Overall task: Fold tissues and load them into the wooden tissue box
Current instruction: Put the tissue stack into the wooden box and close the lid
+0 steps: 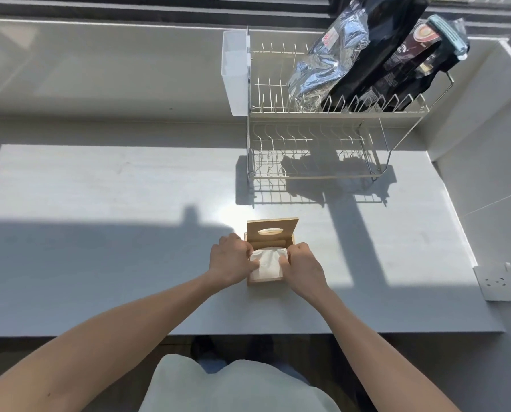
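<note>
At the desk's (99,188) near edge, the left hand (232,260) and right hand (303,264) are pinching folded tissues (267,263) into the wooden tissue box (266,282), whose lid (272,230) at twelve o'clock likely needs closing next.

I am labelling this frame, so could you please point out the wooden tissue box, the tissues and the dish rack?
wooden tissue box (272,230): head view, on its raised lid.
tissues (268,264): head view, middle of the white stack.
dish rack (313,173): head view, lower tier's front rail.

Box (265,281) on table (99,203), lid (272,230) raised. Tissues (267,264) inside. Left hand (230,261) and right hand (303,267) grip tissues at opposite sides. 2-tier rack (322,138) behind holds bags (367,55).
</note>
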